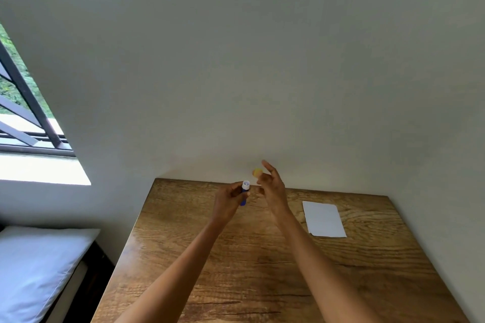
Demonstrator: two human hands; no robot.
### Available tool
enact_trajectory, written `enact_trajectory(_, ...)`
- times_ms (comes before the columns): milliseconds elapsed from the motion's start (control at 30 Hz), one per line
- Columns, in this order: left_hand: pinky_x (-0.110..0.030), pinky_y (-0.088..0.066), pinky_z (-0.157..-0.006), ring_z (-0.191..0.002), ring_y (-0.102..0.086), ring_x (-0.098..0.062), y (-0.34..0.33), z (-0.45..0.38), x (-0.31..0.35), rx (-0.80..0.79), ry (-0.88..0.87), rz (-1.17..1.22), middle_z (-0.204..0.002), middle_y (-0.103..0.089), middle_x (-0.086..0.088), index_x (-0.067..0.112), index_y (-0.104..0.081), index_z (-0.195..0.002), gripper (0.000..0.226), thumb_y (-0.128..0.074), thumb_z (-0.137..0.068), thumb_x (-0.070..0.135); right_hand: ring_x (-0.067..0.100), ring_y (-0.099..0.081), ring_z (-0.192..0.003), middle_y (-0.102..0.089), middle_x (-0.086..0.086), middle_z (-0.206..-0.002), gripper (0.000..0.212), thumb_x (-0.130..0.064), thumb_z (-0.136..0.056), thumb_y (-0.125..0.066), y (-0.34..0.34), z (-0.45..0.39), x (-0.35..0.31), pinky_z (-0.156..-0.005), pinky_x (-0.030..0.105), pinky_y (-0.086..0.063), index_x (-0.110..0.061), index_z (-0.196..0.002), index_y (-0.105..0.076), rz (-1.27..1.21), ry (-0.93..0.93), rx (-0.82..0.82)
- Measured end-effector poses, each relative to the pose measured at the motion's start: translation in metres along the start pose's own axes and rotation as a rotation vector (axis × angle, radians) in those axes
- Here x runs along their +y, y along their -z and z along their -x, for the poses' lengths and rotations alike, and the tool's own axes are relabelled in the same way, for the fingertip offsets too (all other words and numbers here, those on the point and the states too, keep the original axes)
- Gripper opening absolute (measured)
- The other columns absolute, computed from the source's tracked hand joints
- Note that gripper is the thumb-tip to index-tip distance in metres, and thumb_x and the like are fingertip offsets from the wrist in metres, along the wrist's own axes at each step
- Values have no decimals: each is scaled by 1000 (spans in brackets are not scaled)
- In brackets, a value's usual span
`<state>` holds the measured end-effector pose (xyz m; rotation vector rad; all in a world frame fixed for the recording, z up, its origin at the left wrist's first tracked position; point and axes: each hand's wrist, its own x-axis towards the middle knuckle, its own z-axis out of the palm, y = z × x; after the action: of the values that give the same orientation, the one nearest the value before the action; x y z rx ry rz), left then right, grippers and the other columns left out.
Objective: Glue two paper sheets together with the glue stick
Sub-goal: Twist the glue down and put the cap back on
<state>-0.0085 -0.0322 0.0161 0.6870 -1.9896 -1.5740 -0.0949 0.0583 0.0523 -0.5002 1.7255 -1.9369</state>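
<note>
- Our left hand (227,200) is wrapped around the glue stick (244,193), holding it above the far end of the wooden table (236,270), close to the wall (262,60).
- The stick's long axis runs nearly upright, tilted a little, with its open end pointing up and away from us and its base pointing down toward the table.
- The stick has a blue body; the top shows a pale, whitish rim, uncapped.
- Our right hand (271,186) is raised just beside the stick, not touching it, with the yellow cap (257,172) pinched at the fingertips. The other fingers (267,165) spread loosely upward. The cap is blurred, so we cannot tell exactly which fingers grip it.
- The cap sits higher than the stick's open end and slightly to its right, apart from it.
- The white paper sheets (324,219) lie flat on the table to the right of our hands, well apart from the stick. An edge peeks out at the near left corner, suggesting one sheet over another; we cannot tell the count for sure.
- To the left of the table a white pillow (34,270) lies on a bed, and a window (23,102) with dark bars is set in the wall above it.
</note>
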Motion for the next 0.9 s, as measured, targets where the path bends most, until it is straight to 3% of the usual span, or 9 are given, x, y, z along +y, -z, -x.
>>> enact_trajectory(133, -15, -44, -67, -75, -62, -5, -4, 3, 10, -52, -30, -12, -85, -70, 1, 14, -71, -100, 19, -65, -82, 7, 20, -61, -99, -63, 10, -112, 18, -11, -89, -58, 6, 12, 1, -76, 22, -55, -24, -102, -59, 139, 78, -43)
enact_trajectory(233, -16, -45, -69, -81, -64, -16, -8, 6, 11, -57, -48, -65, -90, -72, -8, 6, -70, -100, 19, -66, -82, 6, 20, -62, -99, -65, 1, -100, 18, -12, -85, -64, 11, 17, 1, -85, 35, -54, -23, -98, -61, 211, 97, -22)
enact_trajectory(300, -23, -46, -71, -83, -65, -18, -13, 9, 12, -44, -31, -78, -93, -72, -11, 5, -70, -100, 19, -66, -81, 6, 14, -63, -94, -66, -6, -95, 16, -17, -84, -66, 15, 19, -2, -83, 27, -54, -23, -97, -62, 331, 151, -36)
enact_trajectory(433, -20, -46, -66, -75, -62, -14, -24, 12, 15, 8, -52, -109, -87, -73, -13, 5, -72, -93, 15, -68, -79, 6, 2, -61, -85, -65, -9, -91, 15, -17, -86, -63, 19, 22, -1, -71, 3, -46, -17, -101, -63, 543, 233, -5)
enact_trajectory(533, -34, -52, -67, -69, -63, -16, -34, 13, 18, 31, -60, -103, -76, -73, -11, 8, -73, -89, 12, -69, -78, 6, 8, -63, -86, -67, -2, -95, 16, -18, -87, -63, 22, 25, 3, -74, 10, -50, -14, -102, -62, 598, 277, 68)
enact_trajectory(600, -35, -52, -63, -60, -63, -14, -42, 14, 21, 69, -49, -103, -67, -70, -5, 11, -74, -82, 9, -68, -78, 6, 11, -64, -86, -68, 2, -96, 15, -18, -87, -63, 23, 26, 5, -76, 17, -53, -12, -102, -61, 639, 316, 125)
enact_trajectory(733, -42, -54, -66, -65, -68, -24, -56, 14, 20, 109, 0, -89, -70, -72, -12, 15, -72, -76, 15, -63, -78, 3, 12, -63, -85, -68, 2, -94, 14, -19, -87, -62, 25, 24, 9, -72, 15, -51, -12, -100, -60, 680, 352, 194)
enact_trajectory(800, -36, -55, -67, -67, -68, -19, -59, 12, 16, 85, -1, -62, -74, -74, -8, 15, -74, -85, 15, -64, -79, 6, 12, -64, -87, -68, 2, -97, 17, -18, -87, -63, 32, 23, 11, -73, 12, -51, -14, -103, -60, 628, 339, 153)
enact_trajectory(900, -8, -47, -61, -65, -63, -3, -59, 7, 13, 34, -44, -70, -79, -72, -1, 13, -73, -96, 18, -68, -79, 10, 6, -62, -94, -64, -6, -106, 27, -14, -90, -58, 51, 25, 21, -75, 6, -48, -16, -117, -57, 567, 278, 78)
